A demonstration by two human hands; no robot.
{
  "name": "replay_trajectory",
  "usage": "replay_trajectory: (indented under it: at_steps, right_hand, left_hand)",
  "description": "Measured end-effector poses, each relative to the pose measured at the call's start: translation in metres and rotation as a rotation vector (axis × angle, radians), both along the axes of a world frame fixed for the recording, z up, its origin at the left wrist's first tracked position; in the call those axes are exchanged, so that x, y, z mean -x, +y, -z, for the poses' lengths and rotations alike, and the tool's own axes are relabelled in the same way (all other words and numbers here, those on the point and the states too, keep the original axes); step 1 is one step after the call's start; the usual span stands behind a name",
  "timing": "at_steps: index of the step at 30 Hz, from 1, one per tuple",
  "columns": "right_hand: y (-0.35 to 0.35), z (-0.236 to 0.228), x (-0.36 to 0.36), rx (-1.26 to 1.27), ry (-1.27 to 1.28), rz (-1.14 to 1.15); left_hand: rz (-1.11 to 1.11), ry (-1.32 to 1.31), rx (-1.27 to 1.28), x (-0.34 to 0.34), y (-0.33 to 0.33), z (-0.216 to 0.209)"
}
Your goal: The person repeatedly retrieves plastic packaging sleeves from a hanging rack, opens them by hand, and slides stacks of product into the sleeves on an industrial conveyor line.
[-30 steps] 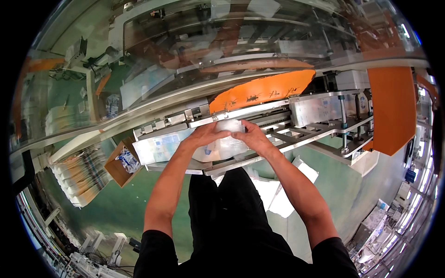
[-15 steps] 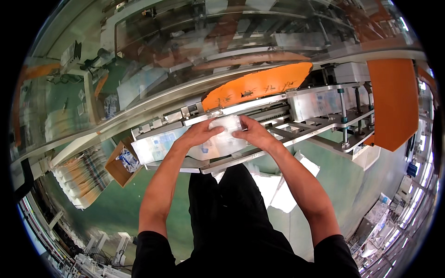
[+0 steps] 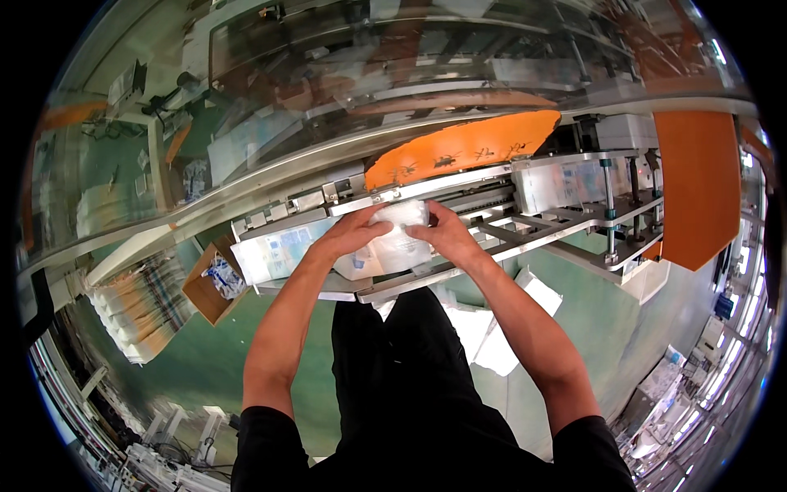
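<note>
A white, translucent plastic-wrapped package (image 3: 398,250) with pale blue print sits between my two hands on the machine's metal track. My left hand (image 3: 357,232) curls over its left upper side, thumb pointing inward. On the right upper side, my right hand (image 3: 447,234) grips it with the thumb on its face and the fingers behind the far edge. The package's back and underside are hidden. Just left of my left hand, a similar white and blue package (image 3: 283,248) lies on the track.
Metal rails (image 3: 410,283) run along the track's near side. Behind it rises an orange guard (image 3: 463,152); an orange panel (image 3: 697,189) hangs at right. More packages (image 3: 557,184) sit in the right end. A cardboard box (image 3: 211,287) and stacked white packs (image 3: 131,307) are at left.
Both hands stay on the package in nearly the same place. My right thumb has slid slightly up and left, and the package's top looks rounder. The view has shifted a little.
</note>
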State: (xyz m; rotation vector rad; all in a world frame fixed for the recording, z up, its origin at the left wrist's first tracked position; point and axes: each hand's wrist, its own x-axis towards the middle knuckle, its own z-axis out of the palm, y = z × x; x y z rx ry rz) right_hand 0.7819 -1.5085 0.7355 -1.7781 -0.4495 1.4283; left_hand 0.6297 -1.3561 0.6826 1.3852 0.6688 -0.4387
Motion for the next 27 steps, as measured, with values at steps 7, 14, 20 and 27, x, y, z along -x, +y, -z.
replay_trajectory:
  at_steps: [7, 14, 20, 27]
  right_hand:
    - [0.011, -0.003, 0.004, 0.063, -0.008, 0.040]
    - [0.004, 0.011, 0.016, -0.040, -0.248, 0.027]
    - [-0.002, 0.008, 0.014, -0.087, -0.340, -0.127]
    - [-0.007, 0.000, 0.013, -0.163, -0.465, -0.279]
  left_hand:
    - [-0.036, -0.028, -0.015, 0.003, -0.003, -0.001]
    - [0.122, -0.153, -0.141, -0.006, 0.002, -0.027]
    - [0.143, -0.350, -0.294, 0.002, -0.007, -0.013]
    - [0.189, -0.222, -0.482, 0.007, -0.022, -0.035]
